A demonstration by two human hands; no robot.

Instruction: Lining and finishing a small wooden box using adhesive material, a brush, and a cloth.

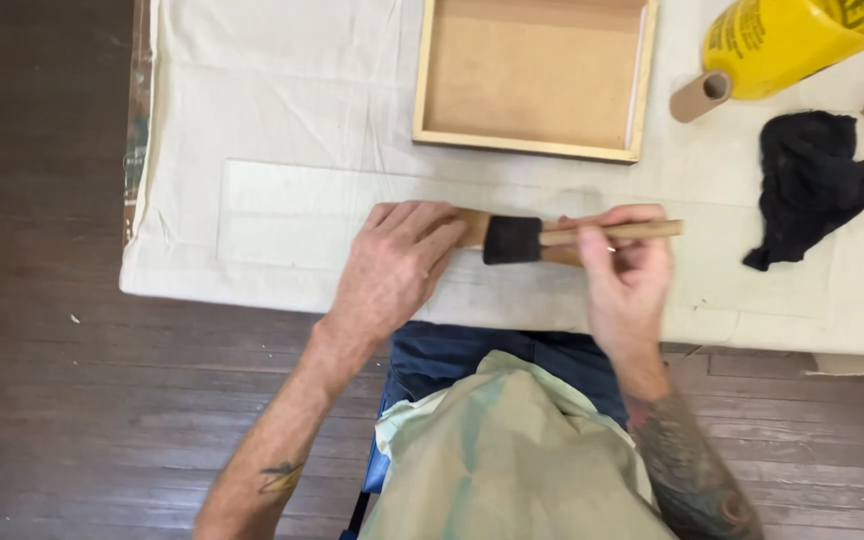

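Here, your right hand holds a foam brush by its wooden handle, fingers closed around the stick near the middle, and the black foam head points to your left. Your left hand lies flat, fingers together, pressing on a small wooden piece at the front edge of the table, which is covered with a pale cloth. The foam head sits just beside your left fingertips, over this piece.

The brush looks light, I think, and the foam is soft, so it will bend under pressure; hold the stiff handle, not the head. The wooden piece seems thin and rigid, and it may slide on the cloth, so a flat palm on it is a good hold.

Behind stands a shallow wooden frame; to the right are a black rag, a yellow bottle and a cardboard tube.
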